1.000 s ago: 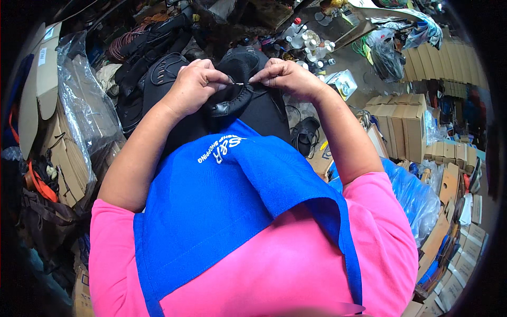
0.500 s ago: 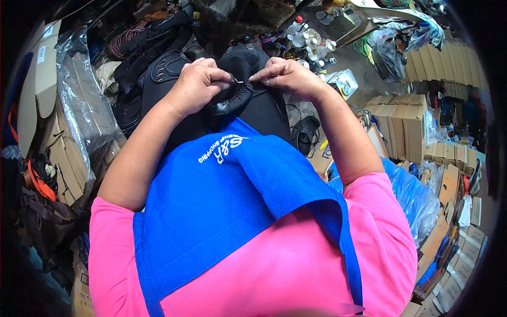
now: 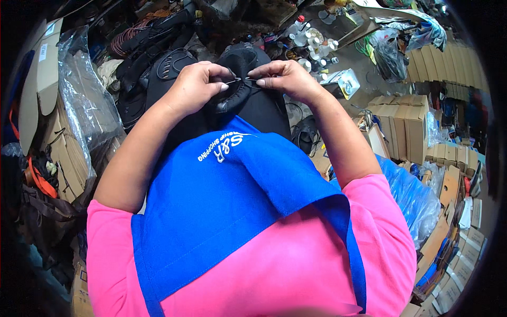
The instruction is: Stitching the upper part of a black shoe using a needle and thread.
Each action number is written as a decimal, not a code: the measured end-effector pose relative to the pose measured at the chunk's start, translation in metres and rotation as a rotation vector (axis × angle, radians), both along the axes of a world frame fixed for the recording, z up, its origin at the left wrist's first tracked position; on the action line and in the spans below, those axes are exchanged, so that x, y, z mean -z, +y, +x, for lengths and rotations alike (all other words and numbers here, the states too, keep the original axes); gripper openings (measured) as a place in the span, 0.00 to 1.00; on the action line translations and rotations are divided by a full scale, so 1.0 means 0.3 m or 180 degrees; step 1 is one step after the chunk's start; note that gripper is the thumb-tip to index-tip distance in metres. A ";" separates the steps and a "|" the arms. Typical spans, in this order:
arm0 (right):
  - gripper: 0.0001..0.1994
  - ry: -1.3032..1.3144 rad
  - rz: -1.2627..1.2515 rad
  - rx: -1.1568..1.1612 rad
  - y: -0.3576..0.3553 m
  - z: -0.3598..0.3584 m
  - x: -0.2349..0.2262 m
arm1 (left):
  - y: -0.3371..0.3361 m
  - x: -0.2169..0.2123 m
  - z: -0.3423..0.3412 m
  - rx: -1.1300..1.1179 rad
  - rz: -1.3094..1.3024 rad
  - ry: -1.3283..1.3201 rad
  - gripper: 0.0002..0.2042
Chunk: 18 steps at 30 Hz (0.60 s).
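A: Where is your black shoe (image 3: 232, 102)?
B: On your lap (image 3: 271, 114), between your left hand (image 3: 199, 84) and right hand (image 3: 289, 80).
A: And your grip?
B: Your left hand pinches a thin shiny piece (image 3: 232, 81) over the shoe. Your right hand's fingertips are narrowly spaced; whether they hold anything, I cannot tell.

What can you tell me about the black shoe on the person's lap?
The black shoe looks leathery, with a stitched seam curving along its rounded end nearest the blue apron. It rests on the dark-clothed lap, between the left hand and right hand. A thin shiny piece points across it; whether it pierces it is unclear.
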State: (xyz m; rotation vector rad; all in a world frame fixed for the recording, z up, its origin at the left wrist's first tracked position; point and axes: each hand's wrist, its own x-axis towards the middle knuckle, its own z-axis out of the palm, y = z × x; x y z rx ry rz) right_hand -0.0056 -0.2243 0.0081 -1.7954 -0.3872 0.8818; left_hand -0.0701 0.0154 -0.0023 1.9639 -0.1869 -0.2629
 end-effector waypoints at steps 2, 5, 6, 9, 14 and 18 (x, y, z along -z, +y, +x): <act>0.13 0.0032 0.0083 0.0073 0.011 -0.004 0.010 | -0.010 0.029 0.005 -0.0024 0.0012 0.0102 0.12; 0.11 0.0011 0.0100 0.0125 0.018 0.004 0.023 | -0.034 0.062 0.023 -0.0137 -0.0139 0.0587 0.10; 0.10 -0.0023 0.0042 0.0089 0.021 0.006 0.025 | -0.048 0.074 0.029 -0.0182 -0.0366 0.0568 0.09; 0.08 -0.0121 -0.0063 -0.0078 0.048 0.010 0.016 | -0.069 0.048 0.029 -0.0223 -0.0481 0.0574 0.06; 0.07 -0.0579 -0.0374 -0.0314 0.048 0.032 -0.004 | -0.040 0.033 0.037 0.0006 -0.0254 0.0326 0.06; 0.08 -0.0160 0.0004 -0.0012 -0.045 0.045 0.003 | 0.011 0.008 -0.001 -0.0130 0.0534 -0.0530 0.06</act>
